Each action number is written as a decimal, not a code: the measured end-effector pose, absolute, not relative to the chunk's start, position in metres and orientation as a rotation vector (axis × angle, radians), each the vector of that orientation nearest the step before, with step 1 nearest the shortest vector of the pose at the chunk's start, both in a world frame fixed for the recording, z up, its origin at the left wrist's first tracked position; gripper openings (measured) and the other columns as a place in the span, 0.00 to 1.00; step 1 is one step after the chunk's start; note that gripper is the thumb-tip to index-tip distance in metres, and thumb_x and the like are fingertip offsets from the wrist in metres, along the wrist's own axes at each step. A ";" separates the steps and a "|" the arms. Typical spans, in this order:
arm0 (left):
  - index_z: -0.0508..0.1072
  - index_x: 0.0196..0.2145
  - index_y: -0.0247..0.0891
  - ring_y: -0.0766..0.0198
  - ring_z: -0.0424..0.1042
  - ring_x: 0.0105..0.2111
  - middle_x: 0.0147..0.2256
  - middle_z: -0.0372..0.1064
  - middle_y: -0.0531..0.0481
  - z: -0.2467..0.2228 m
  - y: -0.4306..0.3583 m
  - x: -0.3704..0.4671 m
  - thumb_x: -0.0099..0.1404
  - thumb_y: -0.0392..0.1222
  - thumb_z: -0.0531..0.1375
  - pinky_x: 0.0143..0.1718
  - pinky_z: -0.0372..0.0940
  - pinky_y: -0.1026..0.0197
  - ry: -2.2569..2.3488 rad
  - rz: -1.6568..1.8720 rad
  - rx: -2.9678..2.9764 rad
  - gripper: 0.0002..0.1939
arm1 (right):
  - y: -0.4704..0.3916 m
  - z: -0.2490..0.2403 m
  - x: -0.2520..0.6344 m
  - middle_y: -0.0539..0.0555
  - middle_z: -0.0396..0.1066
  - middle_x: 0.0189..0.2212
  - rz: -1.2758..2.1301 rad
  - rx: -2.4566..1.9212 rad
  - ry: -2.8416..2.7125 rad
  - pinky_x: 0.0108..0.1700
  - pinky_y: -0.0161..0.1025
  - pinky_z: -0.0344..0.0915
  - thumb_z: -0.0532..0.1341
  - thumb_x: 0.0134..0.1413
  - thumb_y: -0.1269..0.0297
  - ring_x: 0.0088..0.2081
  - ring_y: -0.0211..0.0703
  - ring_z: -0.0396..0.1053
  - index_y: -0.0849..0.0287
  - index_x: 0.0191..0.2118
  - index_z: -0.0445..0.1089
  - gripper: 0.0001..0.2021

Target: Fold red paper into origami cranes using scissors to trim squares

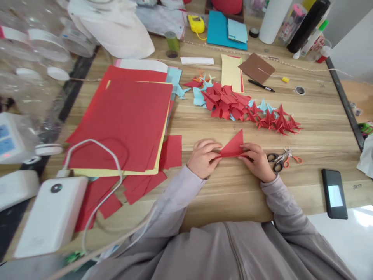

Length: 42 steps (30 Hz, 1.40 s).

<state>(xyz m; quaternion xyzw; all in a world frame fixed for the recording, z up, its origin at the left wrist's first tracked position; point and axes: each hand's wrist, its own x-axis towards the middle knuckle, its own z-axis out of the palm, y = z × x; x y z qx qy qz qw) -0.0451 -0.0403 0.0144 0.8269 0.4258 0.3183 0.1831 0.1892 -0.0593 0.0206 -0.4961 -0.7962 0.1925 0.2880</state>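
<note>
In the head view, the red paper sits between the two hands over the near middle of the desk, showing as a triangle with its peak pointing away from the person. It looks thin and should weigh next to nothing; likely stiff enough to keep a crease, yet easy to bend, wrinkle or tear if pulled hard. It probably slips little under dry skin, so a light pinch at the lower corners or along the bottom edge should do — the tall peak is better left ungripped, as it would likely buckle. The left hand closes its fingers narrowly on the left lower corner, thumb nearer the body; the right hand pinches the right lower end in the same way, its thumb below the index finger. Both wrists angle inward, and the forearms, in the left sleeve and the right sleeve, reach forward and converge on the sheet. Just beside the right hand lie scissors; beyond the paper's peak, well apart from the fingers, is a heap of folded red pieces.
</note>
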 end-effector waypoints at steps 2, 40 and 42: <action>0.78 0.27 0.43 0.55 0.66 0.49 0.44 0.73 0.49 0.017 -0.041 -0.046 0.57 0.40 0.60 0.53 0.57 0.44 1.213 0.854 2.326 0.06 | -0.058 0.023 0.188 0.56 0.73 0.44 0.506 -1.373 -2.126 0.53 0.52 0.60 0.60 0.55 0.64 0.51 0.49 0.65 0.56 0.29 0.71 0.06; 0.59 0.57 0.22 0.44 0.50 0.61 0.60 0.53 0.29 0.020 -0.094 0.013 0.63 0.48 0.53 0.60 0.49 0.44 1.377 0.519 2.493 0.30 | -0.059 0.021 0.168 0.61 0.64 0.43 0.181 -1.799 -2.104 0.48 0.53 0.55 0.55 0.57 0.59 0.44 0.55 0.58 0.58 0.26 0.65 0.12; 0.57 0.58 0.20 0.44 0.47 0.63 0.61 0.49 0.29 0.016 -0.096 0.014 0.63 0.51 0.53 0.61 0.47 0.44 1.363 0.428 2.529 0.35 | -0.058 0.021 0.168 0.61 0.64 0.43 0.169 -1.800 -2.110 0.47 0.52 0.55 0.55 0.57 0.59 0.45 0.54 0.58 0.58 0.26 0.65 0.12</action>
